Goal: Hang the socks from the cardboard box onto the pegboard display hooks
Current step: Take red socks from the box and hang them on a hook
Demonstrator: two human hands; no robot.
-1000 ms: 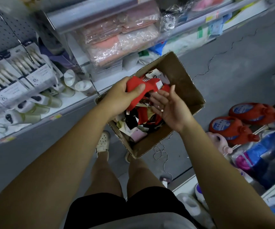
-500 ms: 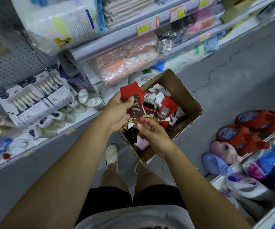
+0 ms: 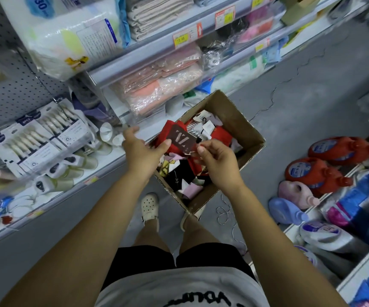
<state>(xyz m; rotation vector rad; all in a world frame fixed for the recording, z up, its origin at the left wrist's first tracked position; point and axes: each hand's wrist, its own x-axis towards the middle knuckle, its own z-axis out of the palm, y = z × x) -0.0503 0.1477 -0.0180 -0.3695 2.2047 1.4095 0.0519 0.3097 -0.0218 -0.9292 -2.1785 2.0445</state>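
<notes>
Red sock pair (image 3: pixel 175 126) with a dark brown card label (image 3: pixel 182 139) is up just over the open brown cardboard box (image 3: pixel 241 122), held between my two hands and nowhere near a hook yet. My left hand (image 3: pixel 142 151) grips it, thumb clamped on the label's near corner and the other fingers (image 3: pixel 132 130) spread behind. My right hand (image 3: pixel 218 165) has its fingertips pinched together on the label's lower edge.

I judge the task barely begun. The box holds a jumbled heap of black, pink, white and red socks (image 3: pixel 185 178), and I can see no sock on the grey perforated pegboard (image 3: pixel 6 85) to my left. Only white carded packs (image 3: pixel 39 138) hang there. This pair needs carrying across and threading on, then the rest follow.

Half a second ago my left hand alone held the pair, with the right below it and not yet on the card. It has since risen to take the label. A second ago the red socks were just coming out of the heap. My view has also tipped upward, showing more of the shelf of pink wrapped textiles (image 3: pixel 163 89).
</notes>
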